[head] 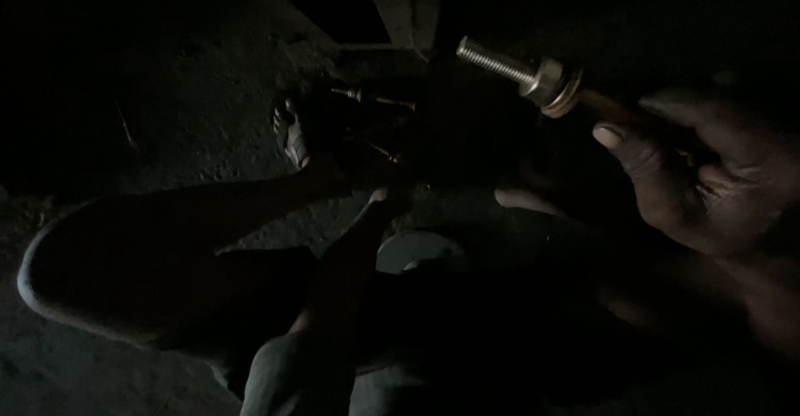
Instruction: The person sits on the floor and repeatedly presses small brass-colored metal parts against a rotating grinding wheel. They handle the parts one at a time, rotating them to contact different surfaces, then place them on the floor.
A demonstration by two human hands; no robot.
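Note:
The scene is very dark. My right hand (692, 174) at the right edge grips a long metal bolt (500, 59) by its brownish shank. The bolt's threaded end points up and left, with a nut and washer (554, 83) seated on it. My left forearm (350, 258) reaches up from the bottom centre; its hand disappears into a black shape in the middle, so its fingers cannot be made out. A pale fingertip (525, 201) shows just below the bolt, and I cannot tell which hand it belongs to.
A bent bare leg (167, 241) crosses the left side, its foot (292, 137) on the rough concrete floor (183, 91). Thin metal rods or bolts (371, 97) lie near the foot. A pale round disc (408, 249) sits below centre. An upright beam (408, 4) stands at top.

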